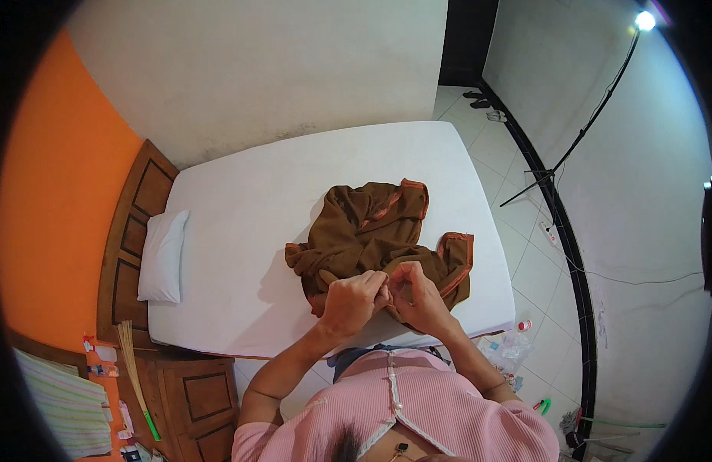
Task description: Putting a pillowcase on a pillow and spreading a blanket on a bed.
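Observation:
A brown cloth garment (362, 237) with rust-orange trim lies crumpled on a white-sheeted bed (235, 242), close to the near edge. Over its near part, my left hand (353, 297) is closed with the fingers bunched, gripping the garment's edge. My right hand (422, 300) meets it fingertip to fingertip, forefinger and thumb curled in a pinch on the same cloth. The exact bit of fabric between the fingertips is hidden by the fingers. Two trimmed ends of the garment spread towards the right side of the bed.
A white pillow (162, 257) rests by the wooden headboard (142, 213). Near left are a wooden cabinet (200, 392) and a stick broom (135, 375). To the right, a lamp stand (584, 130), a power strip (547, 232) and a plastic bag (512, 349) are on the tiled floor.

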The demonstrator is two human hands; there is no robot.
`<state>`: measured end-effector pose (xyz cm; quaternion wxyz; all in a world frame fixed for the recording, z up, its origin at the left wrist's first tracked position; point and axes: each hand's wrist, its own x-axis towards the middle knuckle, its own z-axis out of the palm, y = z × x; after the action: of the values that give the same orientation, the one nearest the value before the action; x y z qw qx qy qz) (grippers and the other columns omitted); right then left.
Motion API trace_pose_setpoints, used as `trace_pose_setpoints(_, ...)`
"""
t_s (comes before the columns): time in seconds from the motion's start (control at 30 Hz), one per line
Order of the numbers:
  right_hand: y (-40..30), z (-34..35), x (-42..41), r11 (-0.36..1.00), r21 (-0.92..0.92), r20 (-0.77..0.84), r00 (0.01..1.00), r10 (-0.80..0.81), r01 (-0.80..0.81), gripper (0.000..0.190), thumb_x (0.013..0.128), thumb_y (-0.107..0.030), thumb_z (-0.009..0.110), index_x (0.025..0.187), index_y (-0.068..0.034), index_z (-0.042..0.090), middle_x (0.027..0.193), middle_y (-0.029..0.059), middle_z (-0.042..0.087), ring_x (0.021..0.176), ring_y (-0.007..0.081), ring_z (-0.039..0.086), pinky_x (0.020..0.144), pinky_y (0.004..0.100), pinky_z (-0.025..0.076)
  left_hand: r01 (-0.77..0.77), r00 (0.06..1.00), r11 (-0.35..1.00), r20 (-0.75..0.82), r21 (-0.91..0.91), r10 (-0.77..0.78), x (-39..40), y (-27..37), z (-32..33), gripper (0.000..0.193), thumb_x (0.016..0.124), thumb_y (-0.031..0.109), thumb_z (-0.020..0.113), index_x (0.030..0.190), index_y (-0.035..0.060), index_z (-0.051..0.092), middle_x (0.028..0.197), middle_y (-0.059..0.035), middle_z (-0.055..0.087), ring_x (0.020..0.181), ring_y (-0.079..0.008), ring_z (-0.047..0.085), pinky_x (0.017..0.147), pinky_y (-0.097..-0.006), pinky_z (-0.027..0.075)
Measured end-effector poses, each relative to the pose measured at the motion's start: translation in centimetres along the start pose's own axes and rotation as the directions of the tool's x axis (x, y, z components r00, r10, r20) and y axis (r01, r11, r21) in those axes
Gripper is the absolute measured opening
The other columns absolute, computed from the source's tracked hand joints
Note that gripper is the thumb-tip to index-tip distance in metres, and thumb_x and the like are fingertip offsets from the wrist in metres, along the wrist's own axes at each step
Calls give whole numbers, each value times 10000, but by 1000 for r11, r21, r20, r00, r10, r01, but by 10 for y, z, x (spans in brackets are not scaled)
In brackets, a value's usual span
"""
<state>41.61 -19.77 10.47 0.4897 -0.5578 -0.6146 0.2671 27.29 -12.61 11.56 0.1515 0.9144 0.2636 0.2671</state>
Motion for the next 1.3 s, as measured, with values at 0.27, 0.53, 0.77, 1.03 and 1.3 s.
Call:
trace_pose_setpoints(0.27,8,-6,-2,882,471,21,1000,19,-26,310,764,94,493,1003,-47,355,904,69,478,846,149,517,777,280,433,181,978,937,-42,-299,-202,3,-8,-12,104,727,76,642,804,45,579,675,-79,599,573,-161,604,498,-261,446)
trace_pose_setpoints(0.53,31,-1,1,757,651,38,999,38,-54,282,783,9,576,1002,-36,404,999,69,465,934,141,495,857,275,390,401,916,770,242,-497,-320,0,-19,-25,181,757,51,629,922,29,556,625,15,486,591,-40,472,528,-197,382)
trace_pose_setpoints(0.77,62,44,-6,939,334,272,962,-13,-81,367,741,-111,676,1040,-17,484,972,90,520,916,199,531,834,307,413,458,888,511,404,-727,-221,-21,-41,-24,360,735,47,652,1050,78,480,724,56,421,649,-22,396,565,-170,314)
trace_pose_setpoints(1.03,196,48,-73,920,-386,155,978,137,-68,265,633,-59,622,883,-26,543,860,156,557,864,358,529,736,436,430,319,882,142,239,-937,-405,-59,-73,-71,577,666,-13,695,1158,91,412,691,54,349,608,-28,341,556,-165,290)
trace_pose_setpoints(1.3,277,21,-172,582,-662,-306,879,365,-472,375,643,-108,647,996,-50,533,819,173,543,789,369,515,669,446,422,537,609,747,433,391,-664,-266,-186,99,196,667,77,572,838,89,667,935,-185,590,857,-334,580,706,-443,471)
